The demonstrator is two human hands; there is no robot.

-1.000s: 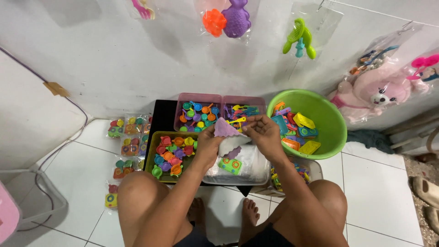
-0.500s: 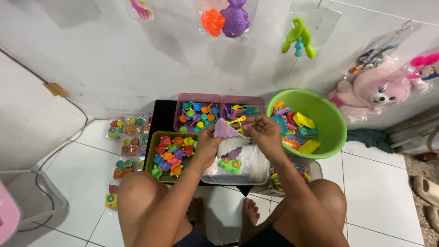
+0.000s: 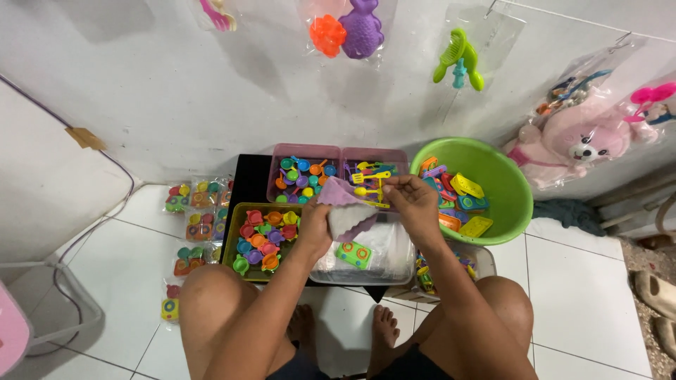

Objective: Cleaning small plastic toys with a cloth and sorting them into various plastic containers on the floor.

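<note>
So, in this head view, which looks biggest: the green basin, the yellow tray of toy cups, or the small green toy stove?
1. green basin
2. yellow tray
3. green toy stove, clearly smallest

The wavy-edged piece (image 3: pixel 338 193) is lilac, the little utensils (image 3: pixel 372 184) beside it yellow. The basin (image 3: pixel 517 211) is lime green (its toys mixed yellow, orange, blue), and the plush toy (image 3: pixel 584 144) pink.

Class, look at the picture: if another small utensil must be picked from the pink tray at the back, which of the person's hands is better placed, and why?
Probably the right hand: its fingers hold only a small yellow utensil just above the pink tray. The left hand is occupied gripping the purple-topped packet, nearer the yellow tray.
</note>
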